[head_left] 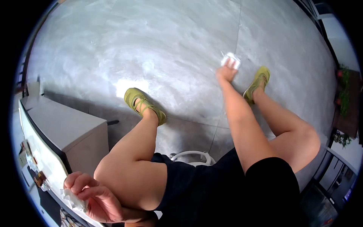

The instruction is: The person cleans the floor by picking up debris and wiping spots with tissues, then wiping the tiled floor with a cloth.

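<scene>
My right hand reaches down to the grey tiled floor, its fingers pressed on a white folded tissue beside a tile joint. It is between my two olive-green shoes, closer to the right shoe; the left shoe stands farther to the left. At the lower left, my left hand is raised near my left thigh, with its fingers pinched around a crumpled white tissue. Part of that tissue is hidden by the fingers.
A light grey cabinet stands to the left under a white tabletop bearing small items. A white curved rail shows beneath me. Green plants and dark furniture line the right edge.
</scene>
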Tool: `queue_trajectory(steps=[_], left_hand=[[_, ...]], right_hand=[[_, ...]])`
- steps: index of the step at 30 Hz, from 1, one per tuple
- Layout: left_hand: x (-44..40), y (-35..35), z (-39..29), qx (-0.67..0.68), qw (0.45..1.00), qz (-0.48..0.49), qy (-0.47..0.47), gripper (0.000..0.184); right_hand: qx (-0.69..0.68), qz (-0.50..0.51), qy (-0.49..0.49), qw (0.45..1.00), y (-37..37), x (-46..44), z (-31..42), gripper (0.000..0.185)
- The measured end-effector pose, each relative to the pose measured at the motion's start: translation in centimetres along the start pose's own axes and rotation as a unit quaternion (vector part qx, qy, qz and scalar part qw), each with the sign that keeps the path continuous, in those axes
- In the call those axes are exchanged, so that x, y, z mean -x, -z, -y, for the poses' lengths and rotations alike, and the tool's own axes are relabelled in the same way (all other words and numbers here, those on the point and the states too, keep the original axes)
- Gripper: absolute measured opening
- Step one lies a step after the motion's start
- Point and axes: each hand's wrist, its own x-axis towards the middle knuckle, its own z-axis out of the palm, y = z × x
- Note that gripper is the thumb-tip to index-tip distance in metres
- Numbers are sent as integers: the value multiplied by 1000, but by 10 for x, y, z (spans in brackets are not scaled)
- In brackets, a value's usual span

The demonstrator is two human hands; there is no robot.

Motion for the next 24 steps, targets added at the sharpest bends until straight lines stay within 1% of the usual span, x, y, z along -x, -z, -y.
queue_trajectory(steps=[2,3,5,8,9,12,14,15,16,18,21,23,24], left_hand=[[-10,-5,7,-14,1000,-8,24,36],[-15,-7,11,-22,999,-9,31,36],[-24,-10,19,-23,999,-20,43,35],[-43,-14,27,-9,998,-27,51,35],[-47,-15,28,-10,998,-28,53,35],[-50,-14,23,-8,998,-28,50,36],[-46,-11,16,8,999,-18,41,36],[-44,-14,15,-13,999,-31,10,33],[-43,-16,13,-27,999,-30,8,27],[-44,-6,5,-35,999,-13,-30,36],[-53,-7,2,-43,998,-32,-24,35],[-54,-7,0,-32,999,-31,-15,33],[-54,-9,0,-54,998,-30,-18,33]], right_hand=[[-26,10,140,990,-35,13,13,57],[191,66,195,960,-10,57,58,59],[137,124,273,944,-24,107,84,61],[168,137,427,878,-18,126,91,64],[242,199,437,843,12,113,98,63],[288,130,337,887,33,65,62,65],[248,73,251,933,42,50,30,64],[228,44,206,951,46,48,14,64],[222,42,204,953,41,60,1,66],[201,35,205,957,22,107,-3,69],[141,59,185,971,31,170,15,70],[127,13,85,988,27,179,13,72],[121,-10,35,992,26,183,11,72]])
